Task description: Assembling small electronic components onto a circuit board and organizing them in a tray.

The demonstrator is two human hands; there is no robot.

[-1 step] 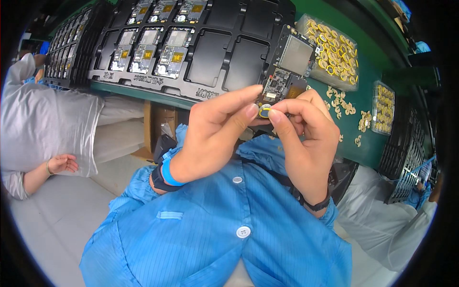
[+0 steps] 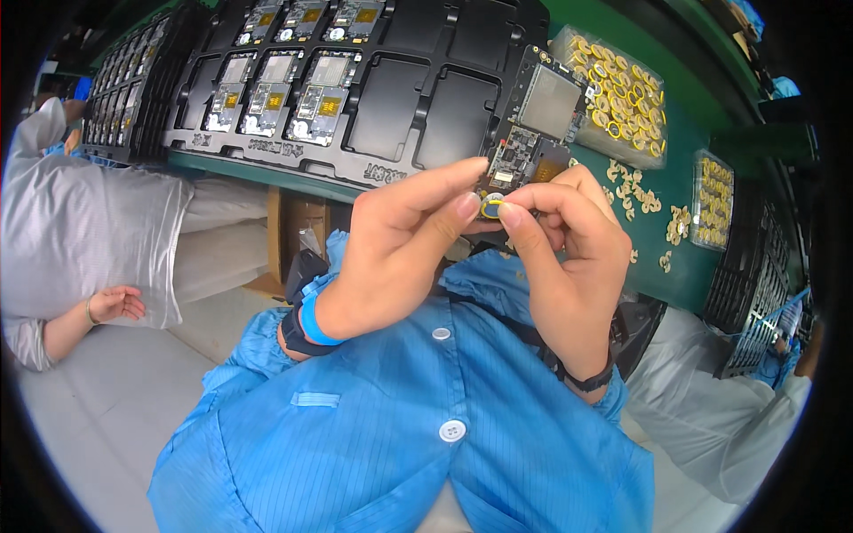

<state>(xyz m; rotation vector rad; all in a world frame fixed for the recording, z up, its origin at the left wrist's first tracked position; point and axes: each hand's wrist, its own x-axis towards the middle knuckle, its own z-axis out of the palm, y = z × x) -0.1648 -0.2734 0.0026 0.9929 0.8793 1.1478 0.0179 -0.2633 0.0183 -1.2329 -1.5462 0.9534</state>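
A black circuit board (image 2: 544, 102) with a large silver shield is held upright over the table's near edge. My left hand (image 2: 391, 244) is closed on its lower left edge, thumb tip against a small yellow-rimmed coin cell (image 2: 490, 210) at the board's bottom end. From the right, my right hand (image 2: 573, 244) pinches the coin cell between thumb and forefinger, its other fingers curled behind the board's lower right side. The fingertips partly cover the coin cell, so whether it is fixed to the board cannot be seen.
A black tray (image 2: 386, 102) with several circuit boards in its pockets lies ahead to the left. To the right stand a clear box of yellow-rimmed coin cells (image 2: 622, 98), scattered cream pieces (image 2: 631, 191) and a smaller clear box (image 2: 713, 200). People in pale coats are on both sides.
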